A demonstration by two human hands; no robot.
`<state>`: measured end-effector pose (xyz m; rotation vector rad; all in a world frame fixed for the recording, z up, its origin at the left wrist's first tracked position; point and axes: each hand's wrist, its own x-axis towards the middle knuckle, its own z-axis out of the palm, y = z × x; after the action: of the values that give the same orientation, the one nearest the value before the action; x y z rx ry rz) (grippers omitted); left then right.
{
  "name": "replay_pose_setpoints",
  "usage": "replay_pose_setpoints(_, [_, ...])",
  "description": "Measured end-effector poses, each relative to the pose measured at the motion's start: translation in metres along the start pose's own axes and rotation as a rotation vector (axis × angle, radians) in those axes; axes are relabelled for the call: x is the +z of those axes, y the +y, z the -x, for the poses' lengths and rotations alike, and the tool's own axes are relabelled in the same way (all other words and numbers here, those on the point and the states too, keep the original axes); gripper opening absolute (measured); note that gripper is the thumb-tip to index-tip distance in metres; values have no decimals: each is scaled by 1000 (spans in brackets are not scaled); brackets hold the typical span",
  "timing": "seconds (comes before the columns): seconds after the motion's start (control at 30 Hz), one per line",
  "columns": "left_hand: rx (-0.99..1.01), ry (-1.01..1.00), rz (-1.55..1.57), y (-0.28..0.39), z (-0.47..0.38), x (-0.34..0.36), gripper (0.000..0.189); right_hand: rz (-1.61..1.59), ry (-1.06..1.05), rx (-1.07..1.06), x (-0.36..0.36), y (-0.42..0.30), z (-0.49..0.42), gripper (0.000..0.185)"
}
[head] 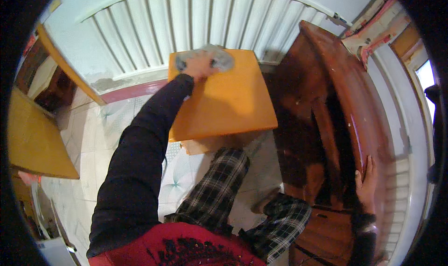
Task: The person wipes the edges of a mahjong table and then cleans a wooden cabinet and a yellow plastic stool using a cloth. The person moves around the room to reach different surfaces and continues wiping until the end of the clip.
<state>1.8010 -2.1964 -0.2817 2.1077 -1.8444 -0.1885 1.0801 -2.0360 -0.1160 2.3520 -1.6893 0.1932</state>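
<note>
My left hand (198, 68) reaches out over an orange-yellow wooden top (227, 98), which looks like a small table or stool. Under its fingers is a crumpled grey cloth (225, 58), pressed against the far edge of the top; both are blurred. My right hand (367, 187) rests, with its fingers spread a little, on the reddish-brown top edge of a wooden cabinet (362, 108). It holds nothing that I can see.
Behind the orange top stands a white ribbed radiator (199, 17). My legs in plaid trousers (213, 189) are just before the top. A yellow wooden panel (38, 136) juts in at the left over the tiled floor (91, 161). Dark drawers (322, 231) are at the lower right.
</note>
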Motion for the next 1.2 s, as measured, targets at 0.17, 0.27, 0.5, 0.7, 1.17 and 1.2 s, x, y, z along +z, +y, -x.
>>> replay_pose_setpoints(0.17, [-283, 89, -183, 19, -55, 9, 76, -17, -21, 53, -5, -12, 2, 71])
replay_pose_setpoints(0.27, [-201, 93, -180, 67, -73, 27, 74, 9, -16, 43, -5, -12, 0, 72])
replay_pose_setpoints(0.5, [223, 68, -116, 179, -58, 84, 65, 5, 13, 64, -4, -11, 1, 73])
replay_pose_setpoints(0.7, [493, 129, -110, 199, 38, 78, 65, 17, -2, 133, -6, -14, 0, 74])
replay_pose_setpoints(1.17, [397, 64, -206, 44, 240, -27, 72, 29, 64, 130, 5, -5, -2, 73])
replay_pose_setpoints(1.2, [306, 72, -210, 31, 243, -35, 71, 36, 54, 147, 6, -4, -3, 73])
